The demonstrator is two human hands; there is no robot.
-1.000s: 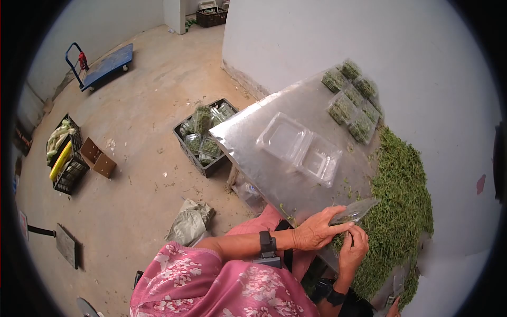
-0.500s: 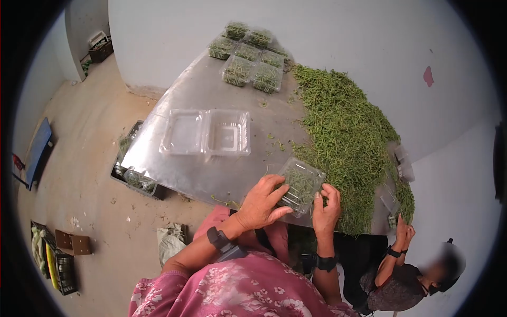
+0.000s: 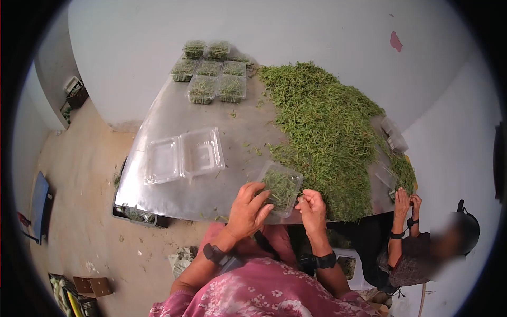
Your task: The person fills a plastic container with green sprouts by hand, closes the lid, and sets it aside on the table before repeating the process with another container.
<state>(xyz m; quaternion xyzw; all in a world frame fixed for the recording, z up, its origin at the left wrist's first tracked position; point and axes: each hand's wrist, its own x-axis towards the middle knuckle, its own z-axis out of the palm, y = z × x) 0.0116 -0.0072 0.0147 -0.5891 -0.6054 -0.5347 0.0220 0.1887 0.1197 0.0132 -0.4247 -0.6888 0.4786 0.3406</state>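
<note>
A clear plastic box (image 3: 281,190) filled with green stems lies at the table's near edge, between my hands. My left hand (image 3: 247,208) grips its left side, with thumb and fingers curved along the edge. Against its right front corner, my right hand (image 3: 313,212) has thumb and finger pinched together. What is between those fingertips is too small to make out. To the left, an open plastic box (image 3: 199,153) lies unfolded beside its lid, with no greens in it.
A large heap of green stems (image 3: 327,142) covers the table's right side. Several filled boxes (image 3: 208,68) stand at the back left of the metal table (image 3: 158,127). A co-worker's hands (image 3: 406,203) are at the right end. A dark crate (image 3: 140,216) sits below left.
The view has turned, shifting the table's contents in the frame. My right thumb and finger have come together at the box's corner. My left hand stays on its left side.
</note>
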